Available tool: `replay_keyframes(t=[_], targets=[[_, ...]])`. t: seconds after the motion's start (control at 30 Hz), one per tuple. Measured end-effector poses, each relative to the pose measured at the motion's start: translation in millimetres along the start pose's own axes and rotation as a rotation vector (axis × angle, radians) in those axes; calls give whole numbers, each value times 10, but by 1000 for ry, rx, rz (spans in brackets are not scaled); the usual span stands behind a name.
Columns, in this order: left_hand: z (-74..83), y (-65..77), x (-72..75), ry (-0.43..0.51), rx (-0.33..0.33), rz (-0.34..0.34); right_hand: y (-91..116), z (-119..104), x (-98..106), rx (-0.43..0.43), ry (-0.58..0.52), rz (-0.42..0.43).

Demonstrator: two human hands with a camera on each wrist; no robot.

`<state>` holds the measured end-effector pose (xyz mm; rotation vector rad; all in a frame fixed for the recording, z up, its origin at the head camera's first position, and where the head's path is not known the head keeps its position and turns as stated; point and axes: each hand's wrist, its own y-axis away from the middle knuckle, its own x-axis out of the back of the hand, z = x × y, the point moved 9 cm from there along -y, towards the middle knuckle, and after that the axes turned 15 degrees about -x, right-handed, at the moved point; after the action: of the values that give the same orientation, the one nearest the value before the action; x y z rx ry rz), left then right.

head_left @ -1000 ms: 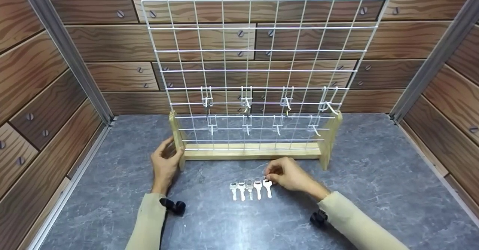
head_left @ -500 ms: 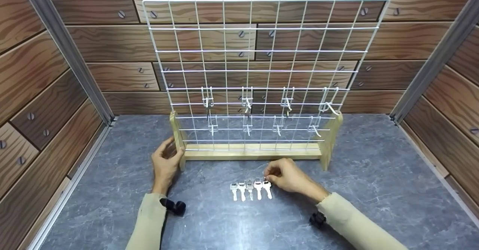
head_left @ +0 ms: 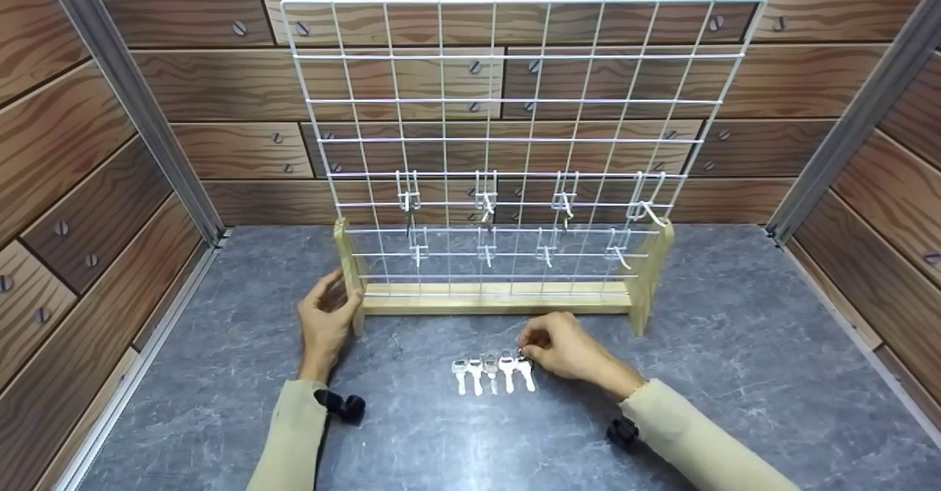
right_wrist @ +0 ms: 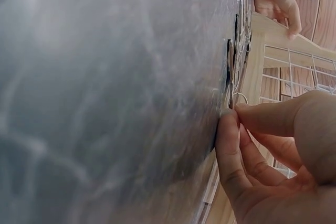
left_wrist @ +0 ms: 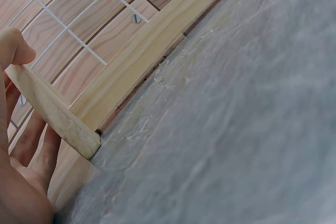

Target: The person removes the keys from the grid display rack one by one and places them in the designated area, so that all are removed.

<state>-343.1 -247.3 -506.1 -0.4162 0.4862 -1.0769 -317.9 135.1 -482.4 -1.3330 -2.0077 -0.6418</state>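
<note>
A white wire grid rack [head_left: 492, 0] stands on a wooden base. My left hand [head_left: 323, 322] grips its left wooden side piece [head_left: 346, 263], thumb in front and fingers behind; the left wrist view shows the same side piece [left_wrist: 58, 116] between thumb and fingers. In front of the base, several silver keys [head_left: 477, 377] lie in a row on the table. My right hand [head_left: 562, 344] pinches the rightmost key [head_left: 527, 378] at its head end, thumb and forefinger meeting there. A thin wire ring [right_wrist: 241, 96] shows beside these fingertips in the right wrist view. The fingertips partly hide the key's head.
White hooks [head_left: 417, 254] hang on the grid in two rows. Small dark items [head_left: 409, 225] hang from some upper hooks. The base's front rail [head_left: 496, 306] runs just behind my right hand. Wood-patterned walls [head_left: 59, 175] enclose the grey marbled table [head_left: 735, 344].
The rightmost key has tilted very slightly, its head shifting left with my right fingertips. My left hand stays on the rack's side piece.
</note>
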Motion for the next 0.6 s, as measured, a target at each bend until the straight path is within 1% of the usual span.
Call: replay_keyframes(t=[0.07, 0.3, 0.47, 0.6], targets=[[2, 1, -1, -2, 0, -4, 1, -7, 2, 10, 2, 11], [12, 4, -1, -24, 1, -12, 19, -9, 29, -7, -12, 16], [13, -1, -5, -25, -1, -13, 41, -51, 80, 5, -11, 30], [16, 1, -4, -21, -2, -9, 62, -103, 131, 15, -30, 31]])
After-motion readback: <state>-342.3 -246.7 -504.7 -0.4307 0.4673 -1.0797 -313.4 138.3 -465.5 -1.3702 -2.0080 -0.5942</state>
